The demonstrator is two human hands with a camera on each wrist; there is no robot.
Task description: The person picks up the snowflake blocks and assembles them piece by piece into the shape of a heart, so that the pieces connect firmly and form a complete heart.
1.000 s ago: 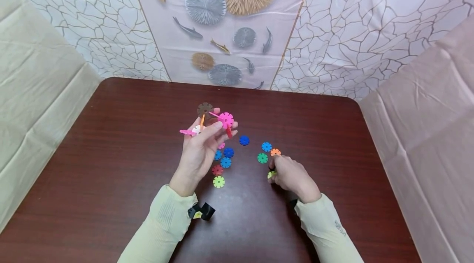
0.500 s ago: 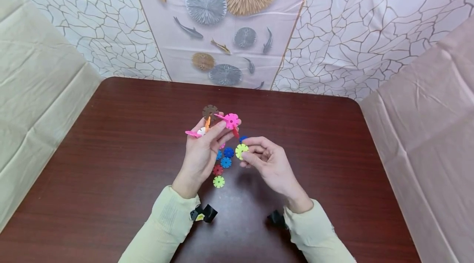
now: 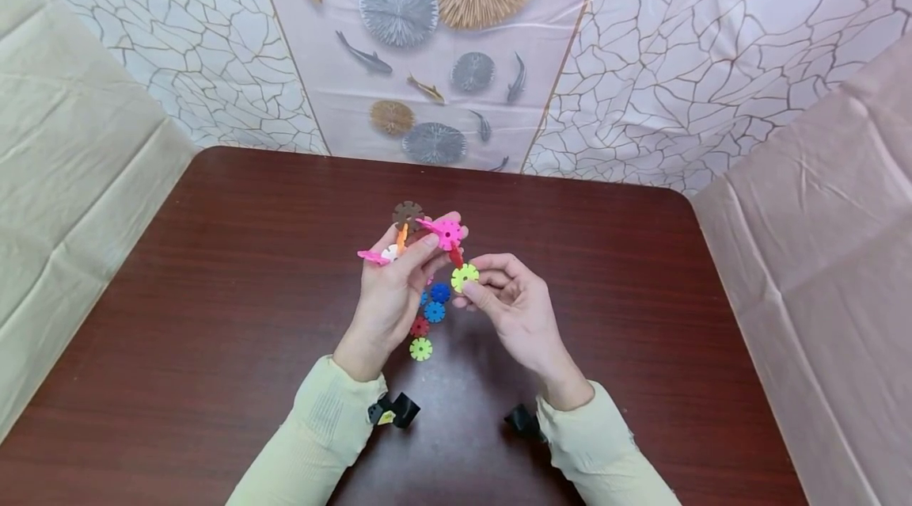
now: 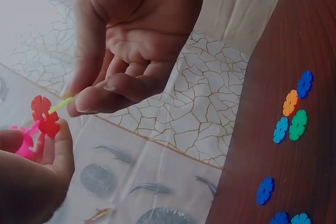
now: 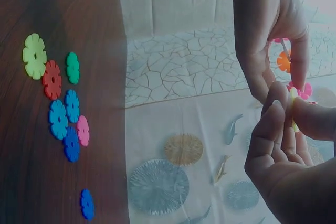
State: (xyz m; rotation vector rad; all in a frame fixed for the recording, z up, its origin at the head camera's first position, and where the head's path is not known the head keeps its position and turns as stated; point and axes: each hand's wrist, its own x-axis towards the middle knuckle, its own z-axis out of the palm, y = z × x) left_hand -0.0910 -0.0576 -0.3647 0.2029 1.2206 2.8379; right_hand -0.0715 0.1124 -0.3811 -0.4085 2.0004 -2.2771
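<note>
My left hand (image 3: 399,276) holds up a cluster of joined snowflake discs (image 3: 420,237): a pink disc (image 3: 449,233), a brown disc (image 3: 408,213), orange, white and a red disc (image 4: 44,116). My right hand (image 3: 499,292) pinches a yellow-green disc (image 3: 465,277) between thumb and forefinger, right beside the cluster's red piece. In the left wrist view the yellow-green disc (image 4: 62,104) shows edge-on, nearly touching the red one. Both hands hover above the dark wooden table (image 3: 214,292).
Loose discs lie on the table below the hands: blue discs (image 3: 436,302), a red disc (image 3: 419,326) and a yellow-green disc (image 3: 421,348). More discs (image 4: 291,116) in blue, orange and green lie further off. Patterned sheets wall in the table on three sides.
My right hand picked a yellow-green disc off the table at the right and carried it up and left to the cluster. The left hand has barely moved.
</note>
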